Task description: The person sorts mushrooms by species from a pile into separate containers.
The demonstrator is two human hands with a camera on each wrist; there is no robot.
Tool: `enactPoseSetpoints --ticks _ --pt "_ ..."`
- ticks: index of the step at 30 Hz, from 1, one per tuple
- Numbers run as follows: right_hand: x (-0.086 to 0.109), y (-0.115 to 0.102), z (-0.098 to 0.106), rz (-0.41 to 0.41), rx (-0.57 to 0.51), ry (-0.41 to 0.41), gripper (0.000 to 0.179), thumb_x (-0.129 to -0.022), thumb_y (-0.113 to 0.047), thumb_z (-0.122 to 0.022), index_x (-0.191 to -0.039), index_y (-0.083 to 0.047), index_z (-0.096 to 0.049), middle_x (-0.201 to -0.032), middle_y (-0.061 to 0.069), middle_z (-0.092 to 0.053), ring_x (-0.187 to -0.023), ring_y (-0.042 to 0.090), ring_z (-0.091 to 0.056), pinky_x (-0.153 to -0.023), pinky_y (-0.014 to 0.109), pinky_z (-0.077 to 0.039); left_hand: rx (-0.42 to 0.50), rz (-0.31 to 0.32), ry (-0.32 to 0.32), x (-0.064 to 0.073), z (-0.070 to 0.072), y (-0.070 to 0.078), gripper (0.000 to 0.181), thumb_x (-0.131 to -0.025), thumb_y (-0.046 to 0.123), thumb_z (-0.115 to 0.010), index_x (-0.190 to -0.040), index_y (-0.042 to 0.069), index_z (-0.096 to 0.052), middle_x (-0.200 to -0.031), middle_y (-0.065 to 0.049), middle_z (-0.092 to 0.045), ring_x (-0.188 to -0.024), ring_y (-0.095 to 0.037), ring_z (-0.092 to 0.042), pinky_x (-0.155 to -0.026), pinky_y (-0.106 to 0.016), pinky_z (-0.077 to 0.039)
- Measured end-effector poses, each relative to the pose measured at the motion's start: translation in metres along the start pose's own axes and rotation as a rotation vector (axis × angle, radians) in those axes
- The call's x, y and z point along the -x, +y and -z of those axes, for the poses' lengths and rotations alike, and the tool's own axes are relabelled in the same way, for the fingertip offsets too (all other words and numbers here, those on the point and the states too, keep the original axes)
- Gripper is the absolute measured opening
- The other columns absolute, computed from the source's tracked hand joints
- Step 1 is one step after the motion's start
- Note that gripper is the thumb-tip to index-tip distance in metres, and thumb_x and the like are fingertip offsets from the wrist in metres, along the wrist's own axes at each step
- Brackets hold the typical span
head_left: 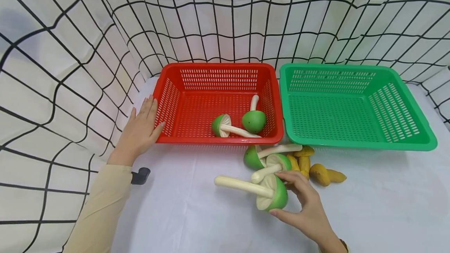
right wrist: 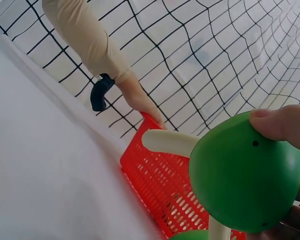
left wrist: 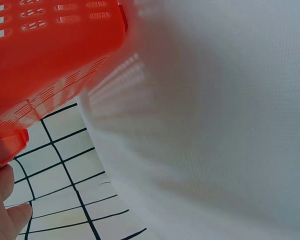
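My right hand (head_left: 306,208) pinches a green-capped toy mushroom (head_left: 277,194) by its cap, the pale stem pointing left, in front of the red basket (head_left: 218,140). In the right wrist view its round green cap (right wrist: 245,172) sits between thumb and fingers. Against the red basket's left rim rests my left hand (head_left: 140,128), fingers straight. Two more green mushrooms, one with its cap (head_left: 254,121) facing up, lie inside that basket. On the table, just beyond the held one, are two others, the nearer with its cap (head_left: 283,161) partly overlapped.
Several yellow mushrooms (head_left: 320,175) lie on the white tablecloth (head_left: 190,206), right of the green ones. A green basket (head_left: 358,145) stands right of the red one. Black grid netting over white cloth (head_left: 242,18) rises behind and to the left.
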State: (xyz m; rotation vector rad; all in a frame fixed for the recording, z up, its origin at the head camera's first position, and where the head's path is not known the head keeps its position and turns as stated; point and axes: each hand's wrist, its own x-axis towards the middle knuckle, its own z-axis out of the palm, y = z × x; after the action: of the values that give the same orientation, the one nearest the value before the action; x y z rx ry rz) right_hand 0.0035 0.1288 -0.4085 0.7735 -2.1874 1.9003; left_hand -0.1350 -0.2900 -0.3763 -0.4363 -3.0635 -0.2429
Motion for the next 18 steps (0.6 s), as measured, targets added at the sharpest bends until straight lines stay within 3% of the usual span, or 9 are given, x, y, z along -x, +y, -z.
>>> enactPoseSetpoints --ticks 3,8,11,18 --pt "0.0 0.002 -0.003 -0.025 -0.031 -0.027 0.074 -0.059 0.013 -0.082 -0.126 0.008 -0.051 -0.12 0.015 -0.052 -0.108 0.014 -0.051 -0.089 0.02 -0.046 -0.005 0.002 0.0 0.001 0.001 0.0 0.069 -0.099 0.031 -0.037 -0.147 -0.01 -0.008 -0.154 -0.025 -0.006 -0.142 -0.037 -0.007 -0.109 -0.062 -0.01" --pt "0.002 0.008 -0.014 -0.154 -0.039 -0.077 0.069 -0.065 0.002 -0.083 -0.127 -0.002 -0.054 -0.121 0.009 -0.053 -0.111 0.011 -0.051 -0.089 0.022 -0.047 0.002 0.01 -0.007 0.002 0.003 0.002 0.069 -0.098 0.03 -0.038 -0.146 -0.01 -0.008 -0.154 -0.025 -0.006 -0.142 -0.038 -0.007 -0.109 -0.061 -0.008" --pt "0.003 0.011 -0.02 -0.192 -0.039 -0.101 0.065 -0.067 -0.003 -0.084 -0.126 -0.006 -0.055 -0.12 0.007 -0.054 -0.111 0.01 -0.05 -0.089 0.023 -0.047 0.006 0.009 -0.01 0.002 0.003 0.002 0.069 -0.098 0.03 -0.038 -0.146 -0.011 -0.008 -0.154 -0.025 -0.006 -0.142 -0.038 -0.007 -0.109 -0.061 -0.007" --pt "0.001 0.011 -0.023 -0.162 -0.05 -0.127 0.065 -0.068 -0.005 -0.084 -0.125 -0.003 -0.054 -0.118 0.008 -0.054 -0.109 0.012 -0.051 -0.092 0.023 -0.045 0.0 0.006 -0.002 0.002 0.001 0.001 0.069 -0.098 0.03 -0.038 -0.146 -0.011 -0.009 -0.154 -0.025 -0.006 -0.142 -0.038 -0.007 -0.109 -0.062 -0.008"
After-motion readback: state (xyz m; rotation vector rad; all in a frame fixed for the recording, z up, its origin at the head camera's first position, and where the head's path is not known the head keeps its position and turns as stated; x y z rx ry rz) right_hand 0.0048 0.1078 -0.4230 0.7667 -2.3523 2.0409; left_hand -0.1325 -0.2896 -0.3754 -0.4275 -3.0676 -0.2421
